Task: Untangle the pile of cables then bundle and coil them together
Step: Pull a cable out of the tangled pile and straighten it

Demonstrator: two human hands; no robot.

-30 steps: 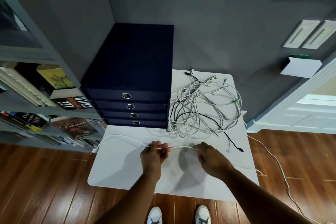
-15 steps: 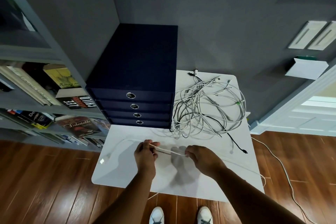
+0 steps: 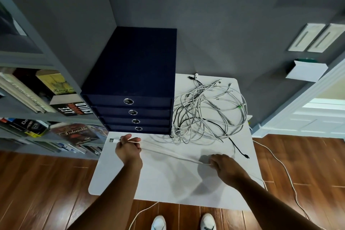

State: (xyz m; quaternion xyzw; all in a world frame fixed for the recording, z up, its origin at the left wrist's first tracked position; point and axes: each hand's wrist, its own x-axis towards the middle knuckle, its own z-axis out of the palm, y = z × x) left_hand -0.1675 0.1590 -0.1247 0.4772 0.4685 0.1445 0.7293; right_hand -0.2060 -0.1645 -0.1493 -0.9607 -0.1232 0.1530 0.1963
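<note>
Since the left hand (image 3: 128, 148) and right hand (image 3: 224, 168) have moved apart, the cable (image 3: 168, 152) now runs straight between them: the left pinches it by the plug (image 3: 112, 140), the right grips it further along. One cable looks freed; the pile (image 3: 207, 112) waits behind on the tabletop (image 3: 168, 183).

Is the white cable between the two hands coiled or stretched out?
Stretched out. The white cable runs nearly straight from the left hand to the right hand; no coil is visible.
</note>
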